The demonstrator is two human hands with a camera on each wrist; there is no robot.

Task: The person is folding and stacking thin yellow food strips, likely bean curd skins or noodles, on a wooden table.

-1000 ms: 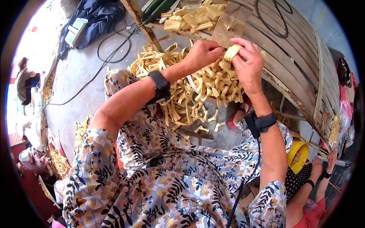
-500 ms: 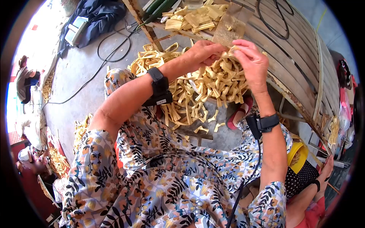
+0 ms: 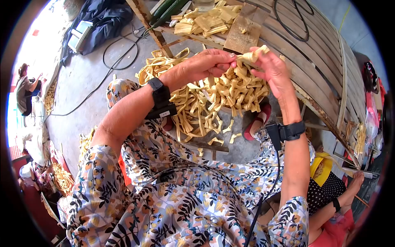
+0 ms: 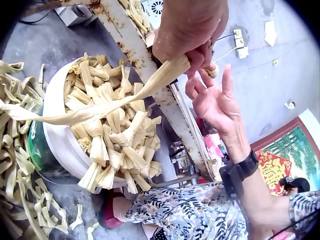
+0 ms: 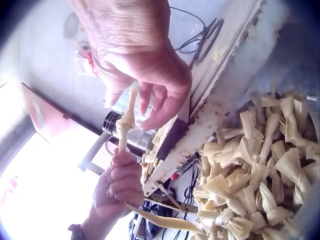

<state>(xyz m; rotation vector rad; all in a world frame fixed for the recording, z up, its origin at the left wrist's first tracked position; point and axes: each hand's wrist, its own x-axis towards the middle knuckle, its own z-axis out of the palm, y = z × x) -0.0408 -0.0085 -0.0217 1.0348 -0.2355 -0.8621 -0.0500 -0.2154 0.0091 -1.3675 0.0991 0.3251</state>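
My left hand (image 3: 214,62) (image 4: 192,32) (image 5: 119,184) is closed round a pale yellow strip, and a knotted piece (image 3: 253,55) (image 5: 126,122) sticks out past its thumb side. From the same hand a long flat tail (image 4: 107,107) (image 5: 165,221) of strip trails down. My right hand (image 3: 275,73) (image 4: 217,104) (image 5: 142,65) is beside the knotted piece, fingers spread and loosely bent; whether a fingertip touches the piece I cannot tell. Below both hands, many knotted pieces (image 3: 234,92) (image 4: 125,135) (image 5: 250,170) fill a white-rimmed bucket (image 4: 55,135).
Loose strips (image 3: 158,68) lie left of the bucket. On the slatted table (image 3: 317,53) are a small board (image 3: 242,37), flat yellow pieces (image 3: 203,20) and a black cable (image 3: 302,31). A rusty metal edge (image 3: 314,105) runs beside my right hand. Another person's arm (image 3: 329,210) shows lower right.
My right fingers pinched the strip earlier and are now spread apart from each other. A loop has become a small knot, and my left hand has shifted slightly left.
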